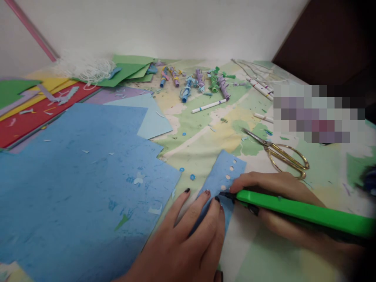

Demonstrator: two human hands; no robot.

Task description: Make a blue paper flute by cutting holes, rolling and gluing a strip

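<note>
A narrow blue paper strip (216,172) lies on the patterned tablecloth, with a row of round holes along its right side. My left hand (188,235) holds the strip down, its fingers across the lower part; whether the thumb is under the paper is hidden. In my right hand (273,196) is a hole punch with a long green handle (293,207). Its dark tip meets the strip just below the row of holes, close to my left fingertips. Small blue paper discs (192,177) lie left of the strip.
A large blue sheet (88,168) with scraps covers the left side. Gold-handled scissors (283,154) lie beyond my right hand. Farther back are curled paper rolls (185,94), a white marker (210,106), green sheets (129,70) and a heap of white string (84,68).
</note>
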